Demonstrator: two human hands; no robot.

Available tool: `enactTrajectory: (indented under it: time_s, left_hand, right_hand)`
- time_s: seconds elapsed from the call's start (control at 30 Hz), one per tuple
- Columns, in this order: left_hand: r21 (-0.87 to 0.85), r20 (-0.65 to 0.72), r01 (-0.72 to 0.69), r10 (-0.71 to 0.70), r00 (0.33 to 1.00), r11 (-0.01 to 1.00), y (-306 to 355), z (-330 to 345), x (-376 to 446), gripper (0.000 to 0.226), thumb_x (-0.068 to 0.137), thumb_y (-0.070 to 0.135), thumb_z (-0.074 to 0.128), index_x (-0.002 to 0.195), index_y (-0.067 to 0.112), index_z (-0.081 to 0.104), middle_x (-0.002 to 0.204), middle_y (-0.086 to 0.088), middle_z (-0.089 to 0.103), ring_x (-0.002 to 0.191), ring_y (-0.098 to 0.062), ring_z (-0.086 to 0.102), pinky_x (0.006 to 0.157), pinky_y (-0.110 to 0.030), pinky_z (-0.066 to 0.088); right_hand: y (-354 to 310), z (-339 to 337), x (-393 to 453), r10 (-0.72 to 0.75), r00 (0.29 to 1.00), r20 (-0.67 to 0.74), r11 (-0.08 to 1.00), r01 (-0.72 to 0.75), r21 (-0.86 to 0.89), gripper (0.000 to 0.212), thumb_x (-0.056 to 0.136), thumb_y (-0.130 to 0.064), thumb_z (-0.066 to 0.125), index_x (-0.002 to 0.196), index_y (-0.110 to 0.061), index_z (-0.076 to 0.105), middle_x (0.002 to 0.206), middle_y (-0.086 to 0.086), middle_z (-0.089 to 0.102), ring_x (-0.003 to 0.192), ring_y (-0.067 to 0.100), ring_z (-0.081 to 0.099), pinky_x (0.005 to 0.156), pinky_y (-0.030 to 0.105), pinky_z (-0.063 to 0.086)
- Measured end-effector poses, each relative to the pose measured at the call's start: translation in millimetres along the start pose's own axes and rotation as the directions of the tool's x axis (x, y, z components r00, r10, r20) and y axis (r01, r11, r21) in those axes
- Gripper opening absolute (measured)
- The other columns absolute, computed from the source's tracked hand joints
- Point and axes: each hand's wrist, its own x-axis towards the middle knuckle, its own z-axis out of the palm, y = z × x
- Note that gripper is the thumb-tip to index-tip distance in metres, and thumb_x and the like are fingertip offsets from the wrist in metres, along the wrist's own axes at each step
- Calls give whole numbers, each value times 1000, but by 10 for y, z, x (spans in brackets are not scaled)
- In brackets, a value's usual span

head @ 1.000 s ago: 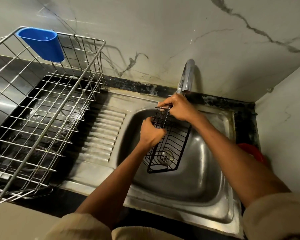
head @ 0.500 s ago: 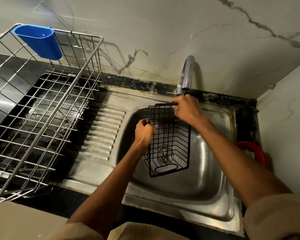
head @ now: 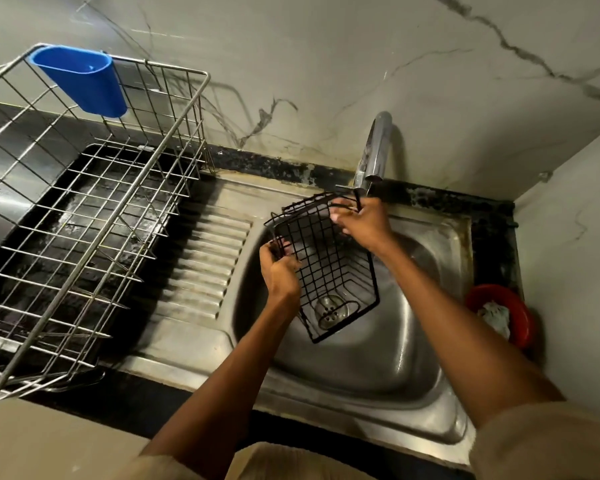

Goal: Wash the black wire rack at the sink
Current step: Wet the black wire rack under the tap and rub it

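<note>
Item 1, bottom of frame: your two forearms and pale sleeves, reaching up over the front rim of the sink.

Item 2, centre: your left hand, fingers curled round the left edge wires of the black wire rack. That grip is closed on the rack.

Item 3, centre: the black wire rack itself, held tilted above the steel basin, its lower end over the drain strainer, its upper end just under the tap. Judged light and stiff, with thin coated wires that will be slippery when wet. Best hold: the thicker rim wires at opposite edges, as you have it now. The fine grid wires likely bend if squeezed.

Item 4, centre, above: your right hand, fingers closed on the rack's top rim.

Item 5, right edge: a red bowl holding a pale cloth, on the table beside the sink.

Item 6, left half: a steel dish basket on the table, a blue cup hung at its far corner.

Item 7, upper centre: the chrome tap; whether water runs cannot be told.
</note>
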Motion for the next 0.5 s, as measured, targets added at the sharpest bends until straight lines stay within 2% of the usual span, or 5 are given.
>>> enactTrajectory:
  time_s: [0.13, 0.27, 0.33, 0.4, 0.5]
  left_hand:
    - [-253, -88, 203, -231, 969, 946, -34, 23, -9, 19, 72, -2, 45, 77, 13, 55, 71, -1, 56, 65, -19, 50, 58, -29, 36]
    - [-264, 31, 328, -332, 943, 907, 2, -86, -13, 29, 74, -5, 41, 59, 20, 48, 61, 2, 49, 56, -17, 42, 54, -28, 27]
    - [-144, 110, 331, -317, 942, 933, 106, -145, -3, 12, 61, 7, 47, 60, 19, 48, 67, 0, 50, 61, -17, 43, 58, -29, 29]
    - [-69, 136, 288, -277, 951, 955, 207, -232, 65, 21, 51, 11, 51, 71, 8, 56, 69, -1, 57, 60, -14, 49, 59, -28, 33]
    - [35, 166, 208, -210, 963, 978, 340, -382, 273, 69, 56, 3, 59, 124, 0, 49, 87, -3, 65, 76, -15, 62, 67, -30, 49]
  right_hand:
    - [72, 88, -72, -70, 998, -2, 964, 68, -258, 29, 88, -8, 67, 112, -23, 73, 100, -3, 71, 91, 14, 65, 79, 32, 55]
    - [79, -8, 78, -25, 991, 130, 930, 71, -361, 15, 90, -7, 69, 100, -14, 76, 101, 3, 73, 92, 16, 66, 78, 26, 49]
    - [53, -79, 147, -42, 984, 175, 908, 111, -404, 14, 89, -7, 70, 98, -14, 77, 97, 1, 74, 85, 11, 66, 71, 20, 46]
    - [-9, -176, 184, -63, 976, 209, 878, 154, -454, 15, 88, -7, 71, 99, -15, 78, 91, -4, 71, 74, 3, 60, 61, 18, 43]
    - [-76, -266, 266, -44, 963, 266, 835, 181, -520, 17, 88, -5, 71, 99, -15, 78, 96, 0, 73, 81, 9, 65, 71, 27, 55]
